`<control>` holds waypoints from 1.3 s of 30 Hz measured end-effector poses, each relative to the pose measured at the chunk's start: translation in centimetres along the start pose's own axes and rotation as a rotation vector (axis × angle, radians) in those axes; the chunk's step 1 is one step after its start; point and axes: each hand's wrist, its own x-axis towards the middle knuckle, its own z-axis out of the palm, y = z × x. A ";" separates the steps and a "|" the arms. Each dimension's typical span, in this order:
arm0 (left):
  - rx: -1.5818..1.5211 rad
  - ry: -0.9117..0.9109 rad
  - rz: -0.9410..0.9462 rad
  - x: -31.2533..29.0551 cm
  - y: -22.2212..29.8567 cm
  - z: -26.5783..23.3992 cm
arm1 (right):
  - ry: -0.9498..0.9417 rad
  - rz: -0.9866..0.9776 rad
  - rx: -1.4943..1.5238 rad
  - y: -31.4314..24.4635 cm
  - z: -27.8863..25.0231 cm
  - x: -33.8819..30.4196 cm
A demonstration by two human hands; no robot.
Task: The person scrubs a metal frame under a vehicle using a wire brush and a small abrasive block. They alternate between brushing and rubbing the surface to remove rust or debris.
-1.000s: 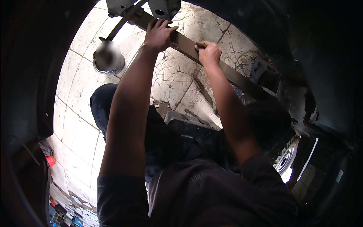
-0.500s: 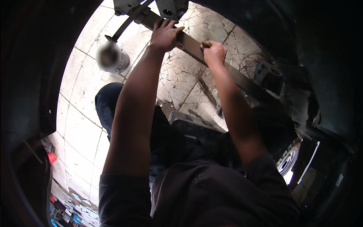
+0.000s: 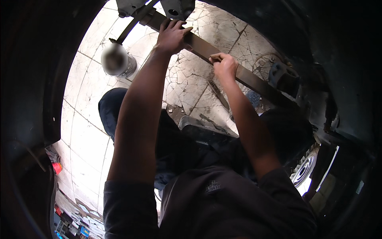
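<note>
A long flat metal bar, looking like a vehicle leaf spring, slants from the upper left down to the right. My left hand lies over its upper part, fingers spread across the far edge and thumb on the near side, gripping it. Farther down the same bar my right hand is closed in a pinch against its near edge. A small brownish piece seems to stick out between those fingers, too small to name. Dark metal brackets stand just beyond my left hand.
Below lies a cracked tile floor. A pale bucket, its top blurred, stands left of my left forearm. Dark vehicle bodywork surrounds the view. A wheel is at the lower right; a red thing lies at the far left.
My right hand has moved a little nearer to me, from the bar's face to its near edge. My left hand stays at about the same spot on the bar.
</note>
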 end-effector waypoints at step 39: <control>0.038 0.104 0.071 0.2 0.0 1.1 | 0.037 0.150 -0.120 -0.1 -1.3 3.6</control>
